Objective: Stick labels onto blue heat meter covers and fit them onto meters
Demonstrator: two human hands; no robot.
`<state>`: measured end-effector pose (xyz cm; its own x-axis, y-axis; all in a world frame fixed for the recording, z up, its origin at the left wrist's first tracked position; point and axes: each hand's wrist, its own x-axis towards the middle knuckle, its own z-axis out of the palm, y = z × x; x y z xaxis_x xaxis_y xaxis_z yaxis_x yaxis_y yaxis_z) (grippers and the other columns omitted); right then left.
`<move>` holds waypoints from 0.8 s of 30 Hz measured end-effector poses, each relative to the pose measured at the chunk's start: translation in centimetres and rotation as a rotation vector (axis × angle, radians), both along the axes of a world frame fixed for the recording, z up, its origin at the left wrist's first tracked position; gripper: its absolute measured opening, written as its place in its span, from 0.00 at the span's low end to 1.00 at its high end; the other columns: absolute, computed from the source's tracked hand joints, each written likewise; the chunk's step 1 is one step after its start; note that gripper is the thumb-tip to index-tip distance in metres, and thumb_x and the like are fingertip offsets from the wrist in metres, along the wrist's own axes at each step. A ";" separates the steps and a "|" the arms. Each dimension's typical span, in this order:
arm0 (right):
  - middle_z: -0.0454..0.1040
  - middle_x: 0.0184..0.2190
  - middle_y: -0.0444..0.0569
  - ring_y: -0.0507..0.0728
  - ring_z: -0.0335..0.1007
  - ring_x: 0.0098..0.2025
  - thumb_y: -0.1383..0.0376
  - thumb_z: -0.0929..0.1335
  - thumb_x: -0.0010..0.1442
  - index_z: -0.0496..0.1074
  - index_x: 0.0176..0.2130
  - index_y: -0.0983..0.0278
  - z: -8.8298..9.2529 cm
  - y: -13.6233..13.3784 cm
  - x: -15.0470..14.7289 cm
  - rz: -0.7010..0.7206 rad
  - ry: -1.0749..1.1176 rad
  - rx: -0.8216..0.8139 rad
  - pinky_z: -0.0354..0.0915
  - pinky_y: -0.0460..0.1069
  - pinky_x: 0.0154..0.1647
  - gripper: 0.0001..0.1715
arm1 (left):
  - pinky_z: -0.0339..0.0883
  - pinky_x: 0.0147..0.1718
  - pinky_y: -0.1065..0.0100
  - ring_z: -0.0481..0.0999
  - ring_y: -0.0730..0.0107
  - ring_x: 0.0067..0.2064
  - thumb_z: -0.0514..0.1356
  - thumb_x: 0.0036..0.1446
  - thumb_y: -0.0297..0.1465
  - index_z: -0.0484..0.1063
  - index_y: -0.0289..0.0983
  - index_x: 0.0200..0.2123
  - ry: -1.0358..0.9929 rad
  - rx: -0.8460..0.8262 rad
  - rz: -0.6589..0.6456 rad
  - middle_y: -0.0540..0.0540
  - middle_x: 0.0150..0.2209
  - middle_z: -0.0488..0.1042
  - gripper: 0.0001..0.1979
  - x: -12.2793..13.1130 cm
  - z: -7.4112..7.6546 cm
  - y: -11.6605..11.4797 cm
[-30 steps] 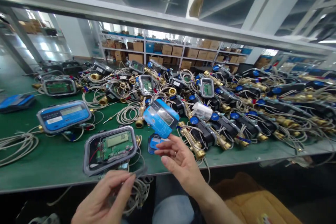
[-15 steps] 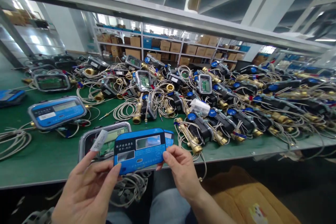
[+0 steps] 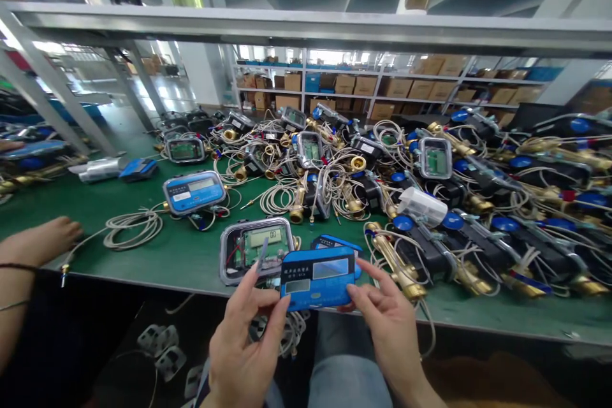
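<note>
1. Our view has swung left, bringing the open meter (image 3: 258, 250) from lower left nearer the frame's centre.
2. A second ago only our right hand (image 3: 385, 312) held the blue panel (image 3: 318, 277); now our left hand (image 3: 246, 338) grips it too, at lower centre.
3. The strip (image 3: 262, 255) on our left forefinger has turned nearly edge-on.
4. A co-worker's hand (image 3: 60, 233) has appeared, far left.

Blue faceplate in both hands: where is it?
In the head view, the blue faceplate is below centre, held between the left hand and right hand, just right of the meter reading 0.0.
</note>
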<state>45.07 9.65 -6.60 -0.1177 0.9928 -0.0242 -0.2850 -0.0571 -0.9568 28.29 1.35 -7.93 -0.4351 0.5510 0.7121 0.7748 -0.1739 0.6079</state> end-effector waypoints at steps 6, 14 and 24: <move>0.75 0.20 0.42 0.52 0.72 0.20 0.59 0.78 0.46 0.76 0.30 0.64 -0.3 0.0 0.4 -0.073 -0.111 0.154 0.75 0.45 0.22 0.14 | 0.74 0.41 0.74 0.81 0.72 0.34 0.64 0.57 0.35 0.61 0.41 0.59 -0.288 -0.148 -0.049 0.52 0.35 0.82 0.28 0.1 0.1 -0.2; 0.76 0.20 0.42 0.50 0.72 0.17 0.61 0.78 0.47 0.75 0.30 0.64 1.6 1.8 1.3 -0.223 -0.061 0.215 0.72 0.41 0.19 0.13 | 0.77 0.37 0.67 0.77 0.56 0.51 0.65 0.53 0.44 0.70 0.38 0.53 -1.068 -0.331 -0.356 0.41 0.54 0.76 0.27 -1.0 3.8 -0.5; 0.73 0.19 0.40 0.47 0.67 0.16 0.60 0.77 0.48 0.75 0.29 0.65 2.4 1.1 -1.0 0.029 0.052 0.141 0.67 0.40 0.15 0.13 | 0.75 0.41 0.66 0.76 0.55 0.48 0.60 0.56 0.45 0.78 0.34 0.41 -1.374 -0.414 -0.432 0.41 0.47 0.79 0.21 -1.7 3.3 -0.5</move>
<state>44.06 10.77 -4.23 -0.1443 0.9820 0.1221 -0.3344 0.0677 -0.9400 26.59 0.81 -4.62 -0.3731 0.8630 -0.3407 -0.4909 0.1279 0.8618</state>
